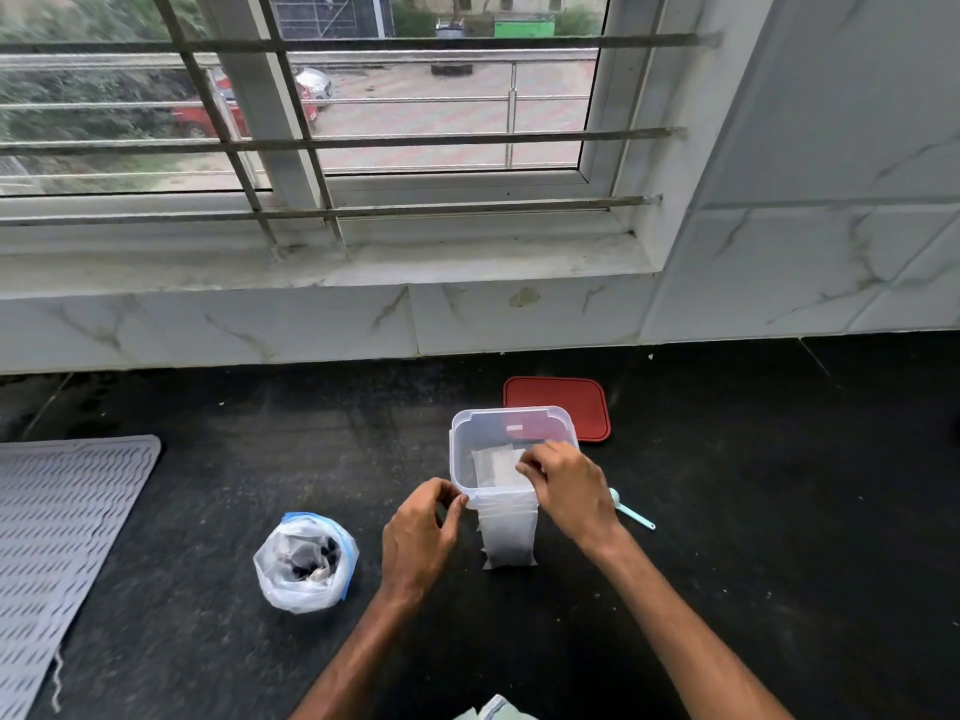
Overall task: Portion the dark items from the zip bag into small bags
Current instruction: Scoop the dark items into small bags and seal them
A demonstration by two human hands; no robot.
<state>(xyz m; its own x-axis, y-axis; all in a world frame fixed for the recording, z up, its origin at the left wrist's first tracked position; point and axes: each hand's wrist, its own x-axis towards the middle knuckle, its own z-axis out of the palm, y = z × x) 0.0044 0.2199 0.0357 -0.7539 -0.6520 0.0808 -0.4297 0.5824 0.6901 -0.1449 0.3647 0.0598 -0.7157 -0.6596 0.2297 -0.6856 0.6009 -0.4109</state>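
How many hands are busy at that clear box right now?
2. The left hand pinches the clear box's near-left rim; the right hand reaches over its opening, fingers pinching a small bag inside. None seems hidden.

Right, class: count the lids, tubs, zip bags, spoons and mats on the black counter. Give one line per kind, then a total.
Red lid: 1
Clear tub: 1
Zip bag: 1
Spoon: 1
Grey mat: 1
Total: 5
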